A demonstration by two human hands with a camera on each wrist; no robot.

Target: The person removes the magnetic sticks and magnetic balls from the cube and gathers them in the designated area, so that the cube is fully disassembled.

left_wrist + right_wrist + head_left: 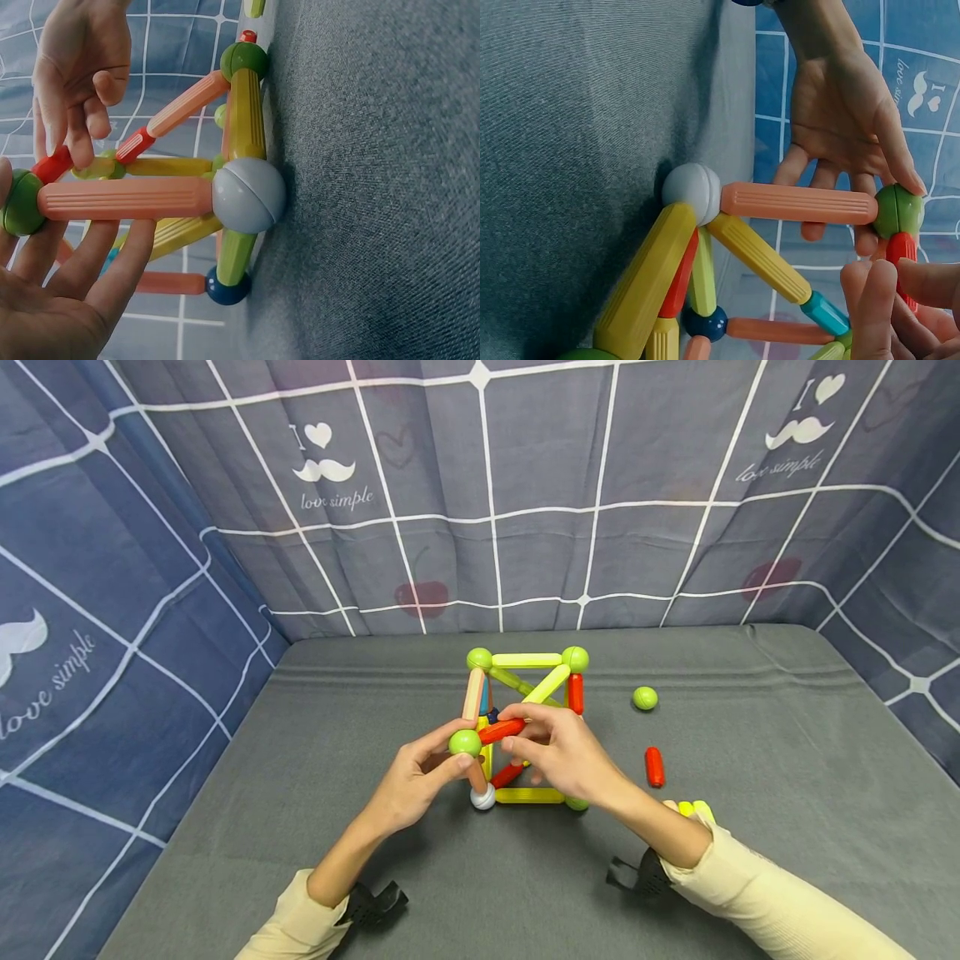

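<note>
A cube-like frame of magnetic rods and balls stands on the grey cloth. My left hand holds the green ball at its upper front-left corner between thumb and fingers. Beneath that ball, an upright salmon rod runs down to a light grey ball. My right hand pinches a short red rod, whose left end meets the green ball. Along the bottom front lies a yellow rod. A dark blue ball marks a back lower corner. My right hand hides part of the frame's right side.
Right of the frame lie a loose green ball and a loose short red rod. Some yellow pieces are partly hidden behind my right forearm. A blue-grey checked curtain surrounds the cloth surface at the back and sides.
</note>
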